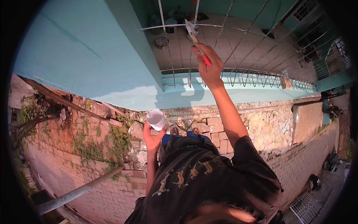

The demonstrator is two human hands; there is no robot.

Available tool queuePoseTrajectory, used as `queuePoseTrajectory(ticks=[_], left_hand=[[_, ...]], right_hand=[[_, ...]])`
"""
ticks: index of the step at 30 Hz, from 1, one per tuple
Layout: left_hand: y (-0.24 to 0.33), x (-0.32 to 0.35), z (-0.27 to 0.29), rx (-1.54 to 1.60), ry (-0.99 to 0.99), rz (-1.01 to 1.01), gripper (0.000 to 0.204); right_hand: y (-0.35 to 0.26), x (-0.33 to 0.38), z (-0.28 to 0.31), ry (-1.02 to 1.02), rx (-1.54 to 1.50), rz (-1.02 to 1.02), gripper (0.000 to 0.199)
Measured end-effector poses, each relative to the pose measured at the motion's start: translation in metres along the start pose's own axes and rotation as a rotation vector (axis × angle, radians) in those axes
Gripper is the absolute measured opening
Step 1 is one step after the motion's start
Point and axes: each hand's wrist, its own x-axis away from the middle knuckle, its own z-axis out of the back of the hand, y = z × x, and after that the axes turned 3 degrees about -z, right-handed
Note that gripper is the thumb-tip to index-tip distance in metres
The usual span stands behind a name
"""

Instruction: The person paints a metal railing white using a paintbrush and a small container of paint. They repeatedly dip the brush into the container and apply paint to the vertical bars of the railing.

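- The right hand (209, 67) is raised toward 12 o'clock, fingers curled tight around the red handle of a paintbrush (194, 36).
- The brush bristles touch a white bar of the metal grille (238, 44) near the top of the view, right where an upright bar crosses a level one.
- The left hand (152, 139) sits lower, at about 9 o'clock from the right forearm, fingers wrapped around a small white cup (156, 119), which tilts slightly with its open mouth up.
- The two hands are well apart; the cup is clear of the grille and of the wall.
- The turquoise wall (85, 52) fills the upper left, and its edge runs down just to the left of the grille, leaving little room on that side of the brush.
- Toward 3 o'clock the grille bars run on in open rows, with the tiled floor (194, 56) visible through the gaps.
- A turquoise ledge (257, 84) runs along the foot of the grille, just past the right wrist.
- Below the ledge lies a rough stone wall (268, 123), and brick paving (100, 194) spreads far below.
- A grey pipe (74, 194) slants across the lower left, well away from both hands.
- The person's dark shirt (201, 179) fills the lower middle.
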Motion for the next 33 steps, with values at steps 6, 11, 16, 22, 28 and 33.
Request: queuePoseTrajectory(ticks=[6,11,16,22,28,33], left_hand=[[0.005,-0.003,0.001,-0.005,0.001,-0.001,0.05],[0.004,-0.001,0.002,0.023,0.03,-0.001,0.05],[0.001,-0.003,0.002,0.016,0.016,0.008,0.051],[-0.004,-0.002,0.003,0.006,0.042,0.016,0.054],[-0.004,-0.003,0.006,0.032,0.025,0.029,0.055],[0.001,-0.004,0.002,0.042,0.022,0.037,0.054]], right_hand=[[0.009,-0.024,0.014,0.128,-0.051,-0.16,0.023],[0.002,-0.029,0.011,0.193,0.016,0.011,0.026],[-0.005,-0.016,-0.002,-0.062,0.087,0.145,0.035],[0.006,-0.035,0.01,0.158,0.046,0.006,0.03],[-0.001,-0.044,0.008,0.193,0.085,0.134,0.033],[-0.012,-0.017,0.002,-0.067,0.101,0.219,0.036]])
